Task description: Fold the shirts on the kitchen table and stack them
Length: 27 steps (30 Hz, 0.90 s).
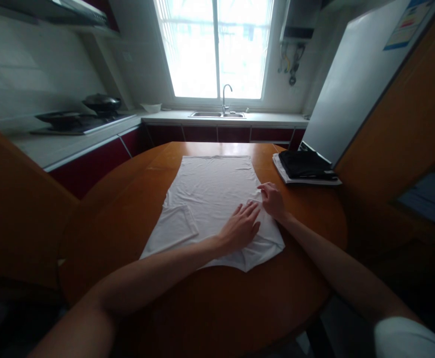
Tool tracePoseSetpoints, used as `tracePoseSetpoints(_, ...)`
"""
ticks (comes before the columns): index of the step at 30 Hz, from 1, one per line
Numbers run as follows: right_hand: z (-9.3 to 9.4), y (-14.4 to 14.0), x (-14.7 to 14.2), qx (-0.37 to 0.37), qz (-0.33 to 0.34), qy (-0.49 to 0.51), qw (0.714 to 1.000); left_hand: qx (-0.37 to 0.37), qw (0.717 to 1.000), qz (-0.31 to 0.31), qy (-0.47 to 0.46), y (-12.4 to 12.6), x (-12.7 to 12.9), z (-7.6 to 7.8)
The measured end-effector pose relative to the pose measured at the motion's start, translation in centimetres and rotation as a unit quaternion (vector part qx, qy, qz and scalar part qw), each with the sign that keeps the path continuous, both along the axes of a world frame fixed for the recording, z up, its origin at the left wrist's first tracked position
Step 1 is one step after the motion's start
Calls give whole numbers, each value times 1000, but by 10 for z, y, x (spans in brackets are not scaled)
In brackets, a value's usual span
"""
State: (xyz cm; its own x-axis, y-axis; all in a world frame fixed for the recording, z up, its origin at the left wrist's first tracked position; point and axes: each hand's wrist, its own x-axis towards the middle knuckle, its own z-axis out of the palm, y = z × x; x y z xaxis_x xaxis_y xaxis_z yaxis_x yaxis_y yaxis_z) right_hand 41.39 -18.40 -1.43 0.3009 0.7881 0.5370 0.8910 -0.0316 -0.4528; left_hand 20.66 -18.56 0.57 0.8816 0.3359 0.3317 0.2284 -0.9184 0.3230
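A white T-shirt [217, 184] lies spread on the wooden table, its straight hem at the far side. Its left sleeve [180, 223] is folded inward over the body. My left hand [241, 226] reaches across and lies flat on the shirt's right part, fingers stretched out and partly covering the folds there. At the shirt's right edge, my right hand [273, 200] has its fingers bent in a pinch at the fabric. Small wrinkles run across the cloth, and the near right corner is bunched.
The round wooden table [116, 209] fills the middle. On its right side sits a stack of folded clothes [306, 166], black on top of white. Beyond are a sink [217, 115], a stove with a wok [101, 103], and a fridge [355, 74] at the right.
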Motion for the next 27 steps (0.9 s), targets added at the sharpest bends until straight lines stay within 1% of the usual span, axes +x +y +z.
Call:
tracePoseSetpoints(2, -1, -5, -7, -33, 47, -40, 998, 22, 996, 45, 71, 6, 0, -10)
tracePoseSetpoints(5, -4, -12, -21, -133, 95, -117, 980, 28, 988, 75, 129, 9, 1, -22)
tracePoseSetpoints(7, -5, -16, -28, -206, 96, -147, 963, 33, 986, 83, 140, 8, 1, -26)
tracePoseSetpoints(9, -3, -17, -30, -257, 86, -155, 950, 33, 985, 90, 145, 6, 2, -27)
tracePoseSetpoints(12, 1, -17, -30, -290, 78, -149, 942, 9, 982, 90, 165, 4, 3, -20)
tracePoseSetpoints(14, 1, -16, -29, -294, 73, -143, 942, -29, 977, 78, 196, 9, 2, -8)
tracePoseSetpoints(17, 2, -17, -30, -272, 61, -142, 950, -84, 969, 67, 223, 29, -6, 21)
tracePoseSetpoints(19, 4, -20, -31, -230, 40, -144, 962, -86, 971, 95, 204, 50, -20, 39)
tracePoseSetpoints(21, 9, -23, -35, -179, 11, -142, 973, -72, 971, 141, 180, 72, -41, 50)
tracePoseSetpoints(22, 12, -24, -38, -160, -1, -138, 977, -65, 968, 165, 175, 82, -54, 52)
tracePoseSetpoints(24, 15, -26, -46, -142, -7, -128, 981, -43, 962, 210, 171, 100, -82, 46)
tracePoseSetpoints(27, 12, -27, -58, -157, 10, -116, 981, -5, 947, 267, 176, 116, -122, 22)
